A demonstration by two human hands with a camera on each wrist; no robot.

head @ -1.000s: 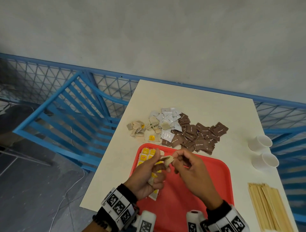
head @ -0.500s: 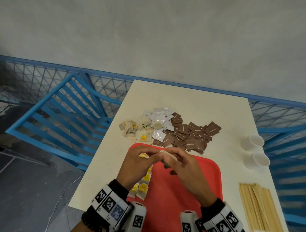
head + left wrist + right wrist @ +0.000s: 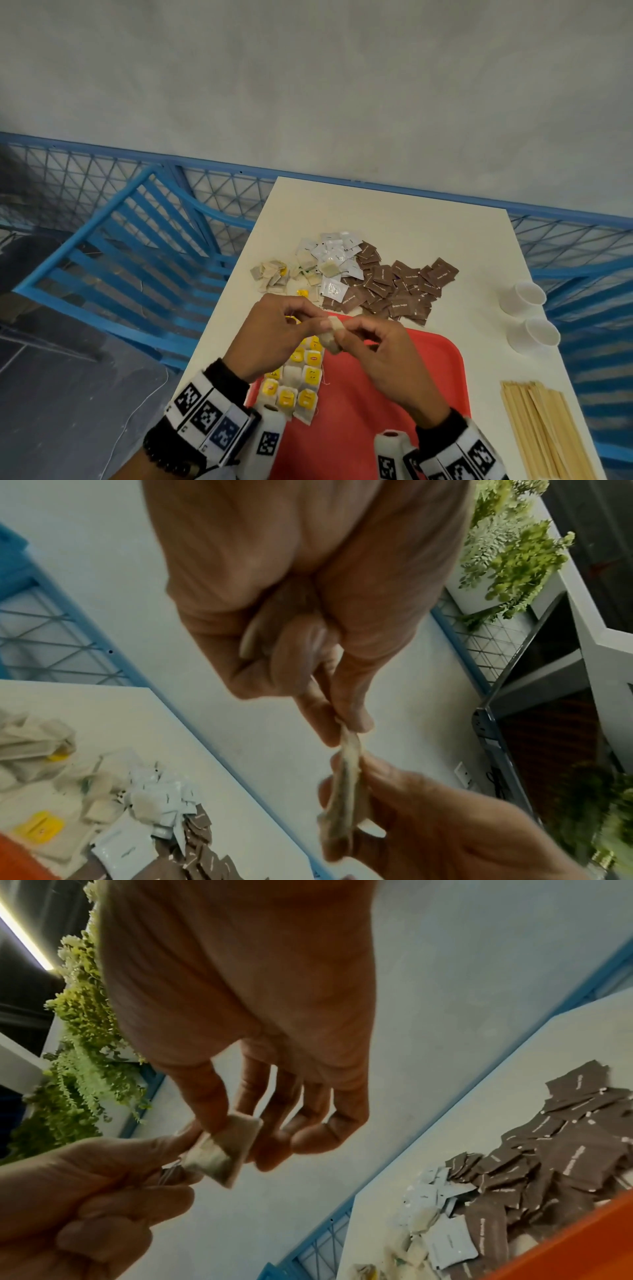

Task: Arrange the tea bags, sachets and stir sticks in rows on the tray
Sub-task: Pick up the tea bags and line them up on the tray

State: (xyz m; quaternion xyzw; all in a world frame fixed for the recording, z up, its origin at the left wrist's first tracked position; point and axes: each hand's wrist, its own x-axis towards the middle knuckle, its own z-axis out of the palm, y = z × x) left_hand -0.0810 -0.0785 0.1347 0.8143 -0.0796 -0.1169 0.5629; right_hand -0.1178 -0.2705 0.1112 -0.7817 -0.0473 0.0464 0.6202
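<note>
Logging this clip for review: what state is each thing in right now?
Left hand: pinching the tea bag.
Right hand: pinching the same tea bag.
Held tea bag: above the tray, in both grips.
Red tray: tea bags in rows at its left side, rest bare.
Brown sachets: loose heap on the table.
Stir sticks: bundled on the table.
Cups: on their sides.

Both wrists wear black cuffs [image 3: 227,375] under white bands [image 3: 205,414] printed with black square markers. A black beaded bracelet [image 3: 164,457] circles the left forearm.

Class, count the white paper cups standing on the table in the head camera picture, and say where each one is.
2. One white cup stands near the table's right edge; the second stands just nearer the person, beside the red tray. None seems hidden.
</note>
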